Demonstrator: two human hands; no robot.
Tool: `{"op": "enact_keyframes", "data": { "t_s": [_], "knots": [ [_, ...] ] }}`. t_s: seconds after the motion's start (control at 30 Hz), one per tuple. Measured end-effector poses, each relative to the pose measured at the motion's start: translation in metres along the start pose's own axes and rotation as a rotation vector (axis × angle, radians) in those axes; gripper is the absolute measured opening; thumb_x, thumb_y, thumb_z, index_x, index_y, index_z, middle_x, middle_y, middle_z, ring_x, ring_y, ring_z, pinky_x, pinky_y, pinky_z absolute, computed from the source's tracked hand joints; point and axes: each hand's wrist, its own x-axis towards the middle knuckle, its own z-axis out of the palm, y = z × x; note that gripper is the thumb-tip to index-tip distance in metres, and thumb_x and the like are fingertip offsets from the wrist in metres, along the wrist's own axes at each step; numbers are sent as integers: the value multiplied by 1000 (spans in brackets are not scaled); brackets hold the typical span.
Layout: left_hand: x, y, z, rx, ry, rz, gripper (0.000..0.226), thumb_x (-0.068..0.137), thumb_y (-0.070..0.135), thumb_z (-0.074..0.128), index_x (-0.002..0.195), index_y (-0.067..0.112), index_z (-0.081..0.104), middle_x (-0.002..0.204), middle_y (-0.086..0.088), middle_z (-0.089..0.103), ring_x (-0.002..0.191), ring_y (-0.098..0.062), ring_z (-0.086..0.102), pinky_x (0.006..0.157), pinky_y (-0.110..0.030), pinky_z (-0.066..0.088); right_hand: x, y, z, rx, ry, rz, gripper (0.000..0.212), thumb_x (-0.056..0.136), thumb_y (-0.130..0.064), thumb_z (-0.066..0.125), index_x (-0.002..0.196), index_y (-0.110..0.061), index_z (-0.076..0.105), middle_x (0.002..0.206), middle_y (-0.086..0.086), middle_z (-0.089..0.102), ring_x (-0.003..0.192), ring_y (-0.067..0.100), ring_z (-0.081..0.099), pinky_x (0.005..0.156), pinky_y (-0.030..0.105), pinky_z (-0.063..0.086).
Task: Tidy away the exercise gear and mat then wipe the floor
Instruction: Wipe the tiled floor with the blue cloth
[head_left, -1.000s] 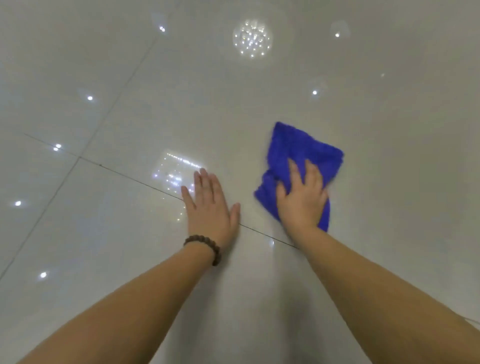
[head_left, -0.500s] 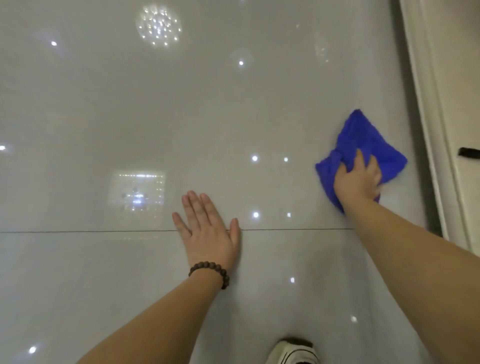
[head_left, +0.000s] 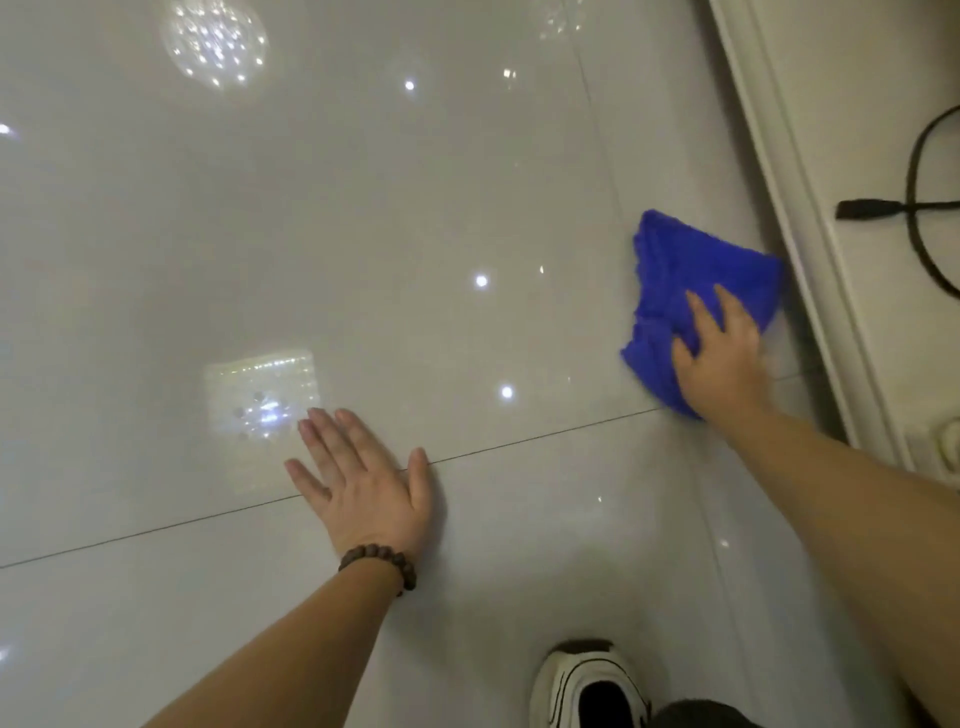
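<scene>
Wiping stroke: the right hand (head_left: 719, 358) presses a blue cloth (head_left: 691, 291) onto the glossy pale tiled floor (head_left: 467, 182). Over the last second hand and cloth have travelled from beside the left hand out to the person's right, and the cloth's far corner now lies just beside the white skirting board (head_left: 810, 249).

Right hand's hold: fingers spread and nearly straight on top of the cloth, pushing down, not gripping. The cloth is bunched into folds under the palm.

Left hand: the left hand (head_left: 363, 478) lies flat on the floor, fingers straight and slightly apart, holding nothing. It straddles a thin dark grout line (head_left: 545, 436) and has kept its place through the stroke, apparently as a prop. A brown bead bracelet (head_left: 382, 564) circles its wrist.

Cloth's place: on the floor at right, well apart from the left hand, near the wall.

Other things: a white shoe with dark trim (head_left: 587, 686) shows at the bottom edge. A black cable (head_left: 883, 208) hangs against the wall at far right. Bright ceiling lights reflect in the tiles.

Meaning for the task: no mat or exercise gear is in sight, so the tidying looks finished and the floor wiping is in hand. With the cloth at the wall, this sweep has probably reached its end; a return pass seems likely.
</scene>
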Motion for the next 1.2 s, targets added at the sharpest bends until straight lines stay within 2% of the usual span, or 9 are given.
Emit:
{"op": "enact_keyframes", "data": {
  "t_s": [0.07, 0.13, 0.27, 0.37, 0.53, 0.7, 0.87, 1.03, 1.2],
  "knots": [
    [1, 0, -1, 2, -4, 3, 85, 87, 55, 15, 146, 3, -15, 158, -19, -14, 145, -28, -22, 116, -49, -15, 5, -13, -3, 58, -4, 270, 68, 84, -53, 35, 146, -24, 35, 156, 11, 22, 140, 34, 21, 110, 56, 23],
    [1, -2, -1, 8, -2, 2, 83, 88, 56, 15, 144, 5, -20, 158, -19, -17, 145, -28, -24, 115, -48, -17, -12, -61, 8, 38, 4, 271, 61, 88, -47, 39, 145, -27, 37, 156, 9, 24, 140, 31, 22, 108, 55, 24],
    [0, -2, -2, -10, 17, 14, 85, 87, 52, 19, 150, -1, -2, 159, -22, -7, 147, -31, -13, 116, -49, -13, -91, -161, 44, -51, -40, -391, 61, 78, -50, 39, 136, -36, 49, 149, 5, 40, 135, 29, 36, 101, 54, 32],
    [1, -2, 0, -14, 5, 13, 84, 88, 51, 22, 151, -2, 3, 159, -23, -4, 147, -32, -11, 117, -53, -10, -93, -144, 39, -61, -165, -704, 58, 80, -46, 40, 137, -38, 44, 152, 0, 34, 140, 23, 30, 105, 51, 30],
    [1, -5, 4, 6, -11, 22, 87, 90, 56, 21, 150, 0, -8, 158, -21, -15, 145, -31, -21, 116, -55, -10, -40, -22, 23, -1, -6, -342, 60, 82, -43, 38, 138, -22, 44, 150, 13, 36, 138, 35, 32, 103, 59, 35],
    [1, -3, 4, 5, 18, 18, 87, 89, 54, 22, 150, 0, -7, 158, -22, -13, 145, -31, -21, 115, -53, -14, -51, -69, 35, 56, 79, 89, 67, 83, -45, 33, 145, -19, 34, 157, 7, 21, 145, 26, 14, 113, 60, 12],
    [1, -4, 6, -13, 59, 1, 87, 88, 55, 23, 151, 3, -5, 159, -19, -12, 146, -29, -18, 116, -53, -11, -125, -145, 65, -36, -2, -422, 66, 86, -62, 31, 141, -28, 40, 155, 4, 26, 145, 24, 16, 111, 58, 15],
    [-13, -23, -6, -105, 119, 36, 83, 89, 58, 27, 154, 12, 1, 161, -13, -8, 148, -26, -12, 118, -51, -9, -120, -125, 61, -62, -49, -555, 67, 86, -68, 22, 145, -37, 30, 158, -2, 18, 146, 20, 11, 112, 55, 16],
    [-79, -144, -13, 9, 189, -459, 92, 91, 66, 27, 152, 6, -4, 160, -18, -9, 148, -29, -11, 114, -63, -3, -118, -115, 53, -53, -112, -649, 69, 83, -72, 18, 147, -44, 18, 159, -6, 9, 146, 16, 2, 116, 52, 8]
  ]
}}
